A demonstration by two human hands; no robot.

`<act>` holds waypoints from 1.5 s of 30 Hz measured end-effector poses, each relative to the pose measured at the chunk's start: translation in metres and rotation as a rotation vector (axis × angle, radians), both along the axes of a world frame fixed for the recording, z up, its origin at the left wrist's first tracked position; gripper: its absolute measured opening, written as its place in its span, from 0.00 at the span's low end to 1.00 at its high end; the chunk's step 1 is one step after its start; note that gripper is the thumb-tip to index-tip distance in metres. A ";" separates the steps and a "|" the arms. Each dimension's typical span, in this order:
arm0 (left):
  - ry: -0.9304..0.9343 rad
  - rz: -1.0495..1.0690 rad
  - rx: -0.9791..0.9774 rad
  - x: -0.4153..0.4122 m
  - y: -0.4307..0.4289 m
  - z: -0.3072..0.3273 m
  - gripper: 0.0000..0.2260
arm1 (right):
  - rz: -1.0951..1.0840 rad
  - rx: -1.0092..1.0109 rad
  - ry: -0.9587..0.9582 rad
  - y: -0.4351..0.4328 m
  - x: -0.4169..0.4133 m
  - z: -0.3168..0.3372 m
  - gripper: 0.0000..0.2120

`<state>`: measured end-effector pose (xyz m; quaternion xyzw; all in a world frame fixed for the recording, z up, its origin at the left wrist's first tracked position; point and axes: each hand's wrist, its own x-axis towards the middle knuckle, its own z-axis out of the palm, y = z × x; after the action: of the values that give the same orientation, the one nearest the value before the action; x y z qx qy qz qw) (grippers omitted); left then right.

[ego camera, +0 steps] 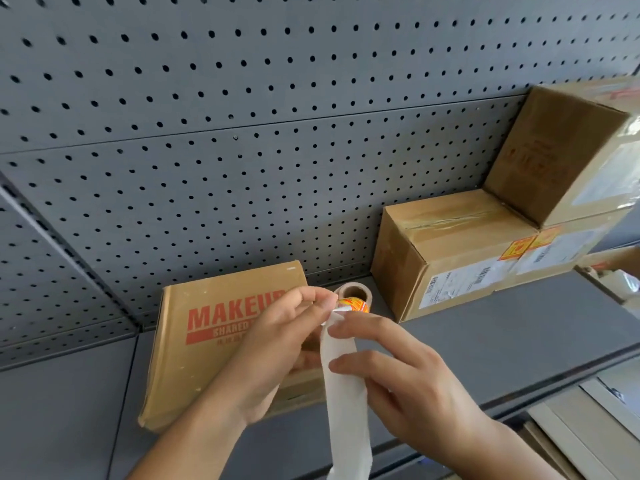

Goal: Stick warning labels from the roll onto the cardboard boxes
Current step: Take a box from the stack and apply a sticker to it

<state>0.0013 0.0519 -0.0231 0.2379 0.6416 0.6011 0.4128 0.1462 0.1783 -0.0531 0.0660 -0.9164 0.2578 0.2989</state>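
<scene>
Orange warning label (pixel 354 304) pinched by left hand (pixel 277 344), white backing strip (pixel 343 393) pinched by right hand (pixel 408 386) just below, MAKEUP box (pixel 207 341) behind fingers.

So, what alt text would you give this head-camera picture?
Two bare hands work a label roll over a grey shelf: the left hand holds the roll, the right hand pinches its white backing strip, which hangs down. Below lies a flat cardboard box printed MAKEUP; more cardboard boxes stack at right against a pegboard wall.
</scene>
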 end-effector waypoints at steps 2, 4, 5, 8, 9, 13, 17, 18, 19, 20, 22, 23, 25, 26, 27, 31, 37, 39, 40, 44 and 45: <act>-0.054 -0.013 0.035 0.000 -0.002 0.001 0.10 | 0.008 -0.013 0.005 -0.002 -0.001 0.001 0.12; -0.142 0.017 0.078 -0.002 -0.002 0.000 0.12 | 0.027 -0.014 0.024 -0.004 -0.003 0.002 0.09; -0.178 0.034 0.098 -0.002 -0.002 0.000 0.13 | 0.041 -0.012 0.032 -0.006 -0.004 0.003 0.10; -0.206 0.091 0.130 -0.006 -0.002 -0.003 0.13 | 0.075 -0.041 0.042 -0.008 -0.003 0.002 0.14; -0.202 0.102 0.134 -0.009 -0.003 -0.005 0.15 | 0.071 -0.086 0.046 -0.008 -0.001 0.002 0.16; -0.214 0.122 0.160 -0.012 -0.005 -0.007 0.19 | -0.069 -0.292 0.105 -0.005 0.001 0.004 0.19; -0.244 0.134 0.171 -0.007 -0.006 -0.003 0.16 | -0.251 -0.580 0.059 0.001 -0.009 0.001 0.16; -0.233 0.125 0.167 -0.005 -0.007 -0.003 0.16 | -0.268 -0.662 0.021 0.001 -0.011 0.002 0.13; -0.211 0.119 0.159 -0.003 -0.008 -0.002 0.16 | -0.279 -0.702 -0.014 0.000 -0.013 0.003 0.10; -0.186 0.113 0.153 -0.001 -0.009 -0.002 0.16 | -0.287 -0.696 -0.045 -0.001 -0.013 0.004 0.10; -0.141 0.100 0.142 0.003 -0.010 -0.003 0.17 | -0.294 -0.635 -0.097 -0.003 -0.014 0.007 0.10; -0.123 0.090 0.141 0.005 -0.010 -0.003 0.18 | -0.298 -0.601 -0.116 -0.005 -0.014 0.007 0.09; -0.087 0.079 0.146 0.008 -0.010 -0.003 0.19 | -0.315 -0.559 -0.136 -0.005 -0.012 0.009 0.08; -0.065 0.082 0.146 0.009 -0.010 -0.004 0.20 | -0.331 -0.547 -0.142 -0.004 -0.012 0.009 0.07; -0.046 0.086 0.145 0.010 -0.010 -0.004 0.20 | -0.349 -0.535 -0.150 -0.004 -0.011 0.010 0.06; -0.001 0.086 0.158 0.014 -0.009 -0.005 0.20 | -0.401 -0.534 -0.207 -0.004 -0.008 0.013 0.05; 0.129 0.095 0.177 0.024 -0.006 -0.010 0.20 | -0.451 -0.588 -0.264 -0.005 -0.006 0.015 0.04; 0.173 0.093 0.166 0.026 -0.006 -0.011 0.20 | -0.468 -0.600 -0.275 -0.004 -0.005 0.014 0.04; 0.188 0.091 0.161 0.027 -0.006 -0.011 0.20 | -0.477 -0.613 -0.281 -0.003 -0.005 0.013 0.04; 0.235 0.111 0.126 0.028 -0.005 -0.011 0.21 | -0.518 -0.677 -0.291 0.007 -0.002 0.012 0.07; 0.233 0.122 0.119 0.028 -0.005 -0.011 0.21 | -0.536 -0.685 -0.288 0.010 -0.001 0.012 0.07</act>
<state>0.0297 0.0467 -0.0340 0.2907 0.6618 0.6302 0.2835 0.1448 0.1887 -0.0411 -0.3124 -0.7955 0.4660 0.2290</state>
